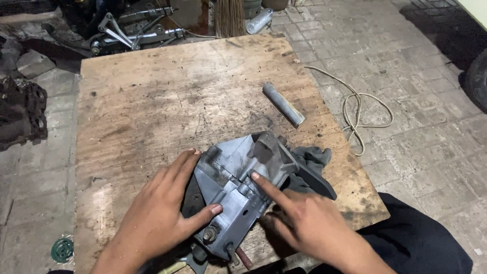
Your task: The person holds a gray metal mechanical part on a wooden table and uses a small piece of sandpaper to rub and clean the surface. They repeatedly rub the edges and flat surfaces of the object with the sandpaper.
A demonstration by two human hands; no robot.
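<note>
Nearest the camera, the left hand (160, 213) lies spread over the left side of a grey cast-metal machine part (241, 185), thumb pressed on its lower body, so its grip is a loose, wide hold on the casting. The right hand (304, 220) has its other fingers curled in and its forefinger stretched out, the tip touching the middle of the part; it grips nothing. The part rests near the front edge of a scuffed plywood desk (152, 96), partly on a dark rag (312, 157). Farther back lies a short grey metal tube (283, 104). Beyond, on the paved floor (431, 132), a pale cord (357, 109) loops, and metal brackets (132, 30) lie at the far edge.
</note>
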